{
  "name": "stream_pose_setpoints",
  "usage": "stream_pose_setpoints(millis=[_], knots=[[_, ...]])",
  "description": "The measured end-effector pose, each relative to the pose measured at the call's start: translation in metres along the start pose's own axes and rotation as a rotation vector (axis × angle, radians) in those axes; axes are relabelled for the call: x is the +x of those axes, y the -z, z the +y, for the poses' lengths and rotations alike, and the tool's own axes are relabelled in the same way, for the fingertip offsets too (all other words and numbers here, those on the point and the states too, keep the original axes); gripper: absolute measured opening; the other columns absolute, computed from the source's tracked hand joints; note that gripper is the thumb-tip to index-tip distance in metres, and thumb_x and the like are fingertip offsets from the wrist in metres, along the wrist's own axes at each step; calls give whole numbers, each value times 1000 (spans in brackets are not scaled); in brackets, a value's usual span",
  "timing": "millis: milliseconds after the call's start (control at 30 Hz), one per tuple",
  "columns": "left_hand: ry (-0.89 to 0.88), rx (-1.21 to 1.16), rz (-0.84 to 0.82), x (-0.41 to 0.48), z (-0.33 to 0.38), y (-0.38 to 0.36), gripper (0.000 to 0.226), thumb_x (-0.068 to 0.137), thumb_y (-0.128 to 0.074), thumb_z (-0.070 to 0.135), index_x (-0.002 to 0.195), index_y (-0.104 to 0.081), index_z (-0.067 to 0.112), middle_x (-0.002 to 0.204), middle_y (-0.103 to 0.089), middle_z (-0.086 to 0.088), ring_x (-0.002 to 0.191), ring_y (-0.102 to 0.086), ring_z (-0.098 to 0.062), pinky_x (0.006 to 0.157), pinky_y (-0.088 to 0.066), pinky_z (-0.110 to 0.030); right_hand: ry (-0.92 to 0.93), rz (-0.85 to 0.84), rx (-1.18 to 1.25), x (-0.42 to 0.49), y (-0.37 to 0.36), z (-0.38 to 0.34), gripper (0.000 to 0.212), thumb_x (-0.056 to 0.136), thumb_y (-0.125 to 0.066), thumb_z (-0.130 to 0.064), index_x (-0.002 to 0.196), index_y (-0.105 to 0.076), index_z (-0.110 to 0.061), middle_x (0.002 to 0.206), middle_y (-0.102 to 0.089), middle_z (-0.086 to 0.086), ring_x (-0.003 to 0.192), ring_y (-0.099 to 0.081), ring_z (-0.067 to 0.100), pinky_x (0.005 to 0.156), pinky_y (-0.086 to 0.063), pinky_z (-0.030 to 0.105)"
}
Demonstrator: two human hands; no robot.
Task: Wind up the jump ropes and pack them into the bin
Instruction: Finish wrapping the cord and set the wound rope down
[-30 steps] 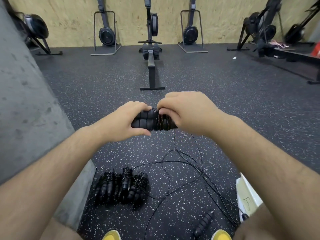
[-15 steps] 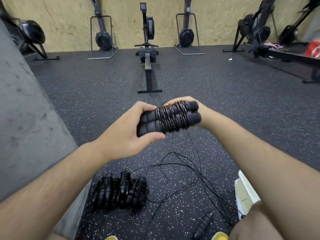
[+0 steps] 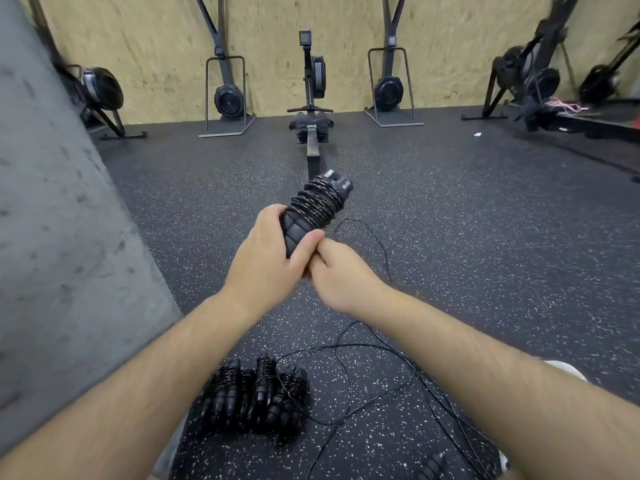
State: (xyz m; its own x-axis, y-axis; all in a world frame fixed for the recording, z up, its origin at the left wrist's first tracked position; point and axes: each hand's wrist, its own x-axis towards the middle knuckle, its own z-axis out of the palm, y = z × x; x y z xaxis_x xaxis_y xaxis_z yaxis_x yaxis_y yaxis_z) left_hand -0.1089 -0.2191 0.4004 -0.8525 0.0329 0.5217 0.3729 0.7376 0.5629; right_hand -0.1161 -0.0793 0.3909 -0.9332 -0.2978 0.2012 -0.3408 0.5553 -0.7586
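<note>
Jump rope (image 3: pixel 313 209), cord wound round paired handles: gripped in left hand (image 3: pixel 263 258), held aloft. Right hand (image 3: pixel 341 275): curled at handle ends, grasp unclear. Wound bundles (image 3: pixel 256 396) lay against concrete wall (image 3: pixel 52 237); floor (image 3: pixel 485 254) open rightward.

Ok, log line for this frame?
left hand grips wound jump rope | right hand curled at its base, hold unclear | finished bundles on floor

Underfoot, black rubber flooring (image 3: pixel 450 237) flecked white. At the back, a plywood wall (image 3: pixel 138 46); on the left, grey concrete (image 3: pixel 52 220). Centre, 1 rowing machine (image 3: pixel 311 98) laid flat, rail toward the camera. Beside it, 2 upright machines (image 3: pixel 227 95) (image 3: pixel 389 88) with low black flywheels. Near the right, a small white scrap (image 3: pixel 477 134).
</note>
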Motion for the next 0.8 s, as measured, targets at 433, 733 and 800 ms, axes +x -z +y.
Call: stream_pose_setpoints(millis=[433, 733, 800], knots=[[6, -562, -123, 1, 5, 15, 41, 109, -37, 34, 142, -45, 58, 119, -60, 3, 92, -59, -13, 75, -60, -27, 421, 347, -35, -16, 13, -13, 20, 92, -68, -18, 112, -68, -15, 84, -58, -6, 72, -50, 6, 72, -50, 32], [234, -990, -185, 1, 16, 22, 34, 111, -30, 35, 135, -51, 46, 111, -72, -10, 77, -68, -37, 66, -61, -54, 581, 420, 94, -16, 40, -26, 41, 82, -79, -7, 122, -71, -14, 88, -67, 4, 75, -58, 17, 73, -52, 33], [246, -1064, -181, 1, 16, 25, 33, 111, -29, 37, 136, -49, 44, 108, -72, -13, 72, -65, -35, 57, -58, -43, 606, 449, 96, -14, 45, -26, 36, 83, -79, -5, 117, -73, -9, 84, -68, 5, 75, -60, 20, 71, -51, 33]])
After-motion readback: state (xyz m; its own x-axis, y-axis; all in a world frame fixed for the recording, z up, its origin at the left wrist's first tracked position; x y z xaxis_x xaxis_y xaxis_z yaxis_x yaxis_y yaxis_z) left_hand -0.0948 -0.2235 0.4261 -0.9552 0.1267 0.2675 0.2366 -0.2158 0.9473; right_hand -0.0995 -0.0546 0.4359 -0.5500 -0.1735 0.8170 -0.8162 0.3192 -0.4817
